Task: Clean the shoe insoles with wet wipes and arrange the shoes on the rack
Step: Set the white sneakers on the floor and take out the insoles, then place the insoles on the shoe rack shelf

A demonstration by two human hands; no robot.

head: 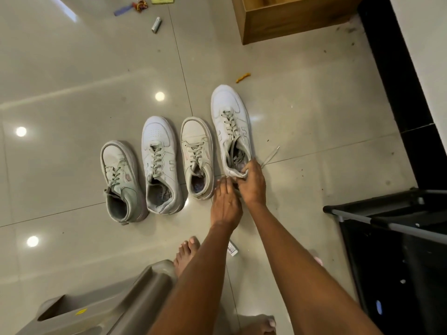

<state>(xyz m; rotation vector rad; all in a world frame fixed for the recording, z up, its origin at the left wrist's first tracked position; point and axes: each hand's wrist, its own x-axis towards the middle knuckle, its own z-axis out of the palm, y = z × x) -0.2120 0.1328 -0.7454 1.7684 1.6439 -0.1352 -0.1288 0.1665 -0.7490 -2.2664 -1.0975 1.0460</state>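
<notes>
Four pale sneakers stand in a row on the glossy tiled floor [72,68] at the centre of the frame, each with its long axis running roughly bottom to top, toes toward the upper edge and heel openings toward the lower edge. The far-left sneaker [122,180] is greyish and sits lowest; the second sneaker [160,163] is whiter and just beside it; the third sneaker [197,157] is shorter; the rightmost sneaker [231,128] reaches farthest up, tilted slightly leftward at the toe. The right hand [250,182] is closed on the heel collar of the rightmost sneaker, fingers curled over its rim. The left hand [226,201] lies just beside it, fingers extended and loosely open, touching the area by the heel between the third and rightmost sneakers; it grips nothing clearly. A loose lace end [271,154] trails right of the heel. Wide bare floor opens to the left and above the row. A wooden box [290,22] edges the upper right, a dark rack [391,238] with a grey bar fills the lower right, and a beige plastic stool [108,305] occupies the lower left. Bare toes [186,252] show below the hands, with a small white packet [233,249] beside them.
</notes>
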